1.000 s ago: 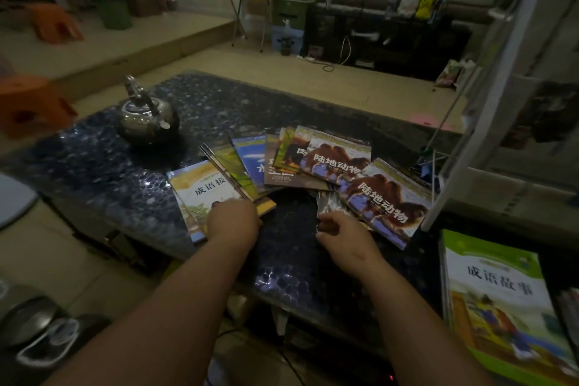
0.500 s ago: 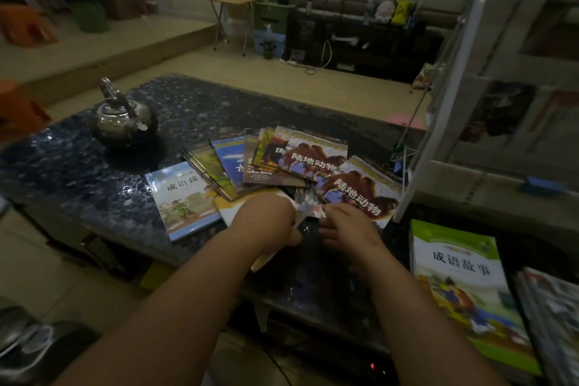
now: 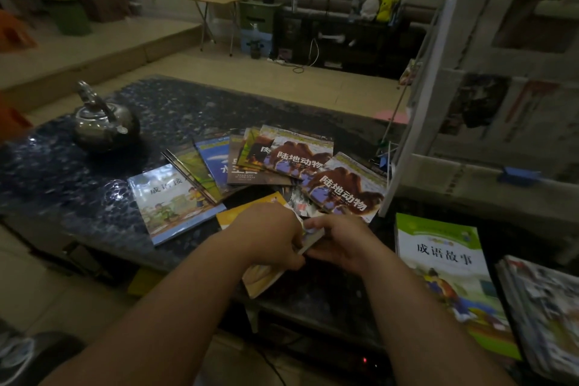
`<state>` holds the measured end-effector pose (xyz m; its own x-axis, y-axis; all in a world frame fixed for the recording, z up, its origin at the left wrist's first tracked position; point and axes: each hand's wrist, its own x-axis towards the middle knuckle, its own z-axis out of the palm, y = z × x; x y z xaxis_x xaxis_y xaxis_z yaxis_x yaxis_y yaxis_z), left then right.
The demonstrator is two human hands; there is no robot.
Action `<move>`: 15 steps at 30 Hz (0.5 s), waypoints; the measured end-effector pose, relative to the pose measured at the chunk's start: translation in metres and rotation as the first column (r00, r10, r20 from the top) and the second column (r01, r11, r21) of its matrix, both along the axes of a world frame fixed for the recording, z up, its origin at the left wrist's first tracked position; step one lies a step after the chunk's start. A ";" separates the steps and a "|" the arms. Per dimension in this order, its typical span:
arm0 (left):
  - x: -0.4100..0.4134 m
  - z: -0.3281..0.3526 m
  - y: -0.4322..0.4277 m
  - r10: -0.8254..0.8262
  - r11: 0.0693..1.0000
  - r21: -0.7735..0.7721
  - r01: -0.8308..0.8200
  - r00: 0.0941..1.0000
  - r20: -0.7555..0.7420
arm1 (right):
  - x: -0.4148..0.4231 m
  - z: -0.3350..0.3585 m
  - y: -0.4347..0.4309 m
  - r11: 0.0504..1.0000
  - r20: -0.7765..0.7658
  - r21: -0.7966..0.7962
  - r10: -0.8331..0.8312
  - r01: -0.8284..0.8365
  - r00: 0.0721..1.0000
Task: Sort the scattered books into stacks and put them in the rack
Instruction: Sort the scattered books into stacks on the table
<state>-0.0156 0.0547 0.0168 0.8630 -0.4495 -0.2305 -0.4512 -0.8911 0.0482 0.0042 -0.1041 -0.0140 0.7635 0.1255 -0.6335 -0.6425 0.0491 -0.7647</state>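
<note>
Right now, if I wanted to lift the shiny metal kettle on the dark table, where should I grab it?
Probably the arched handle on top of the shiny metal kettle, reaching down from above. The kettle stands upright with that handle raised over it, and its round, smooth body gives hands little to hold.

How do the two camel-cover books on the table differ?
The farther camel book lies atop the fanned books; the nearer camel book lies next to the rack. The nearer one overlaps the farther one's corner and is turned more clockwise. Both face up with the same camel cover and title.
</note>
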 end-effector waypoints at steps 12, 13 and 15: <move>0.012 0.002 0.023 0.429 0.880 -0.169 -0.443 0.896 -0.116 | 0.005 -0.007 -0.012 0.944 0.299 -0.320 0.022 0.079 0.954; 0.013 0.001 0.026 0.486 0.864 -0.104 -0.493 0.870 -0.086 | 0.005 -0.004 -0.015 0.952 0.314 -0.282 -0.026 0.119 0.949; 0.014 -0.003 0.029 0.567 0.820 -0.044 -0.571 0.820 -0.078 | 0.003 0.005 -0.021 0.961 0.338 -0.209 -0.105 0.183 0.935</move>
